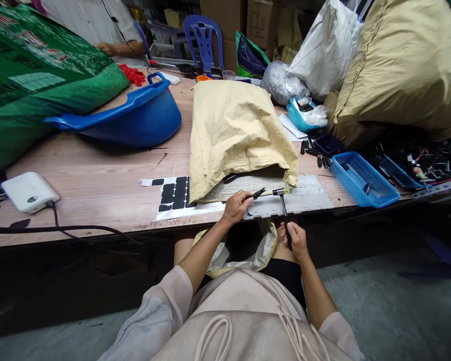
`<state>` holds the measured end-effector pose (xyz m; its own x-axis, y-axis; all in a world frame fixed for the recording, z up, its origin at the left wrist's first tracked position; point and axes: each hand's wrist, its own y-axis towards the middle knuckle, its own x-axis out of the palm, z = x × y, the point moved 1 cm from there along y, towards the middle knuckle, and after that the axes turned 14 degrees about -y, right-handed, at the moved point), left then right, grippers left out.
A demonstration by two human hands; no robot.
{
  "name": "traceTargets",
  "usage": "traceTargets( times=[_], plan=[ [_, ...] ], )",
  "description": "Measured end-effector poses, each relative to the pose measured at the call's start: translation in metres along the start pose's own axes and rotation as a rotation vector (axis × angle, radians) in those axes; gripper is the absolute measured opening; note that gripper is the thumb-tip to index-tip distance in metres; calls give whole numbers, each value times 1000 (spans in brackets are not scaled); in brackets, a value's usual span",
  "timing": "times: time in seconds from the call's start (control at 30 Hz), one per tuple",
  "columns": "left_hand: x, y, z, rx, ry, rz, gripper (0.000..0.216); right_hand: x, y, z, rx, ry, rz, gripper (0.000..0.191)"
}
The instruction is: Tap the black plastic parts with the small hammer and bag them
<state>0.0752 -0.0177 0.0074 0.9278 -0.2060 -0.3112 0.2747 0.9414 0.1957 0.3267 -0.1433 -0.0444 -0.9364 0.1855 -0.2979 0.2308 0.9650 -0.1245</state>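
Observation:
My left hand (237,207) is closed on a small dark, pen-like part (258,193) at the table's front edge. My right hand (296,237) grips the black handle of a small hammer (284,204). The hammer's head points up and lies close to the tip of the dark part; I cannot tell if they touch. Under both is a light grey plate (311,193) along the edge. Behind my hands a tan woven sack (240,125) lies with its mouth toward me, a dark piece (230,178) showing inside. Another open sack (271,245) sits between my legs.
A sheet of black stickers (179,193) lies left of my hands. Beyond it stand a blue basin (135,118) and a white box (30,191) with a cable. At right are a blue basket (364,179) and a full tan sack (406,65). Another person's arm (124,49) shows behind.

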Motion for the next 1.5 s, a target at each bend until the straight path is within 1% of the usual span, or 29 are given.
traceTargets(
  times=[0.07, 0.1, 0.13, 0.2, 0.27, 0.3, 0.33, 0.4, 0.47, 0.53, 0.57, 0.67, 0.73, 0.83, 0.9, 0.93, 0.97, 1.0, 1.07, 1.1, 1.13, 1.17, 1.23, 1.3, 1.37, 1.43, 1.5],
  plan=[
    [2, -13, 6, 49, 8, -27, 22, 0, 0, 0, -3, -5, 3, 56],
    [4, -23, 9, 84, 10, -60, 24, 0, 0, 1, -5, -7, 4, 56],
    [7, -36, 10, 123, 13, -105, 26, 0, 0, 1, -7, -11, 5, 56],
    [15, -64, 9, 188, 30, -235, 28, 0, 1, 2, -8, -24, 3, 57],
    [23, -92, 0, 178, 74, -339, 30, 0, 1, 3, -8, -34, 2, 57],
    [27, -103, -7, 128, 103, -370, 29, 0, 1, 3, -8, -34, 3, 57],
    [31, -112, -16, 49, 140, -387, 29, 0, 1, 3, -10, -32, 4, 57],
    [36, -122, -34, -170, 242, -398, 27, 0, 1, 3, -17, -27, 7, 56],
    [38, -123, -50, -405, 352, -406, 28, 0, 1, 2, -21, -27, 6, 56],
    [38, -119, -60, -572, 422, -412, 32, 0, 1, 1, -22, -31, 8, 56],
    [38, -116, -63, -620, 437, -405, 34, 0, 1, 0, -22, -34, 10, 56],
    [39, -108, -66, -660, 451, -352, 38, 1, 0, -1, -26, -52, 17, 57],
    [39, -105, -64, -661, 462, -329, 41, 1, 1, -2, -23, -64, 21, 58],
    [40, -105, -54, -620, 472, -382, 38, 2, 0, -2, -15, -55, 24, 60],
    [37, -105, -40, -511, 435, -428, 32, 3, 0, -1, -13, -43, 28, 60],
    [34, -103, -31, -434, 404, -427, 27, 3, 0, -1, -13, -40, 29, 60],
    [30, -99, -21, -348, 374, -401, 21, 3, 0, -1, -13, -40, 28, 60],
    [24, -93, -11, -264, 350, -348, 18, 2, 0, -1, -12, -43, 28, 60],
    [10, -72, 6, -130, 338, -168, 18, 2, 1, 0, -11, -48, 25, 60],
    [1, -59, 12, -93, 346, -58, 20, 2, 1, 1, -11, -50, 25, 60],
    [-7, -44, 16, -80, 363, 48, 23, 2, 1, 1, -10, -52, 25, 60],
    [-15, -28, 18, -91, 387, 129, 27, 2, 1, 2, -9, -53, 23, 60],
    [-29, 1, 19, -149, 448, 225, 35, 2, 2, 4, -5, -54, 24, 60],
    [-37, 24, 16, -216, 516, 251, 36, 2, 2, 6, -6, -45, 25, 60],
    [-41, 37, 14, -274, 582, 242, 33, 3, 3, 7, -13, -30, 26, 59],
    [-42, 41, 13, -320, 631, 233, 30, 3, 3, 9, -21, -21, 24, 58],
    [-42, 38, 13, -337, 647, 225, 29, 3, 3, 9, -24, -14, 25, 58]
  ],
)
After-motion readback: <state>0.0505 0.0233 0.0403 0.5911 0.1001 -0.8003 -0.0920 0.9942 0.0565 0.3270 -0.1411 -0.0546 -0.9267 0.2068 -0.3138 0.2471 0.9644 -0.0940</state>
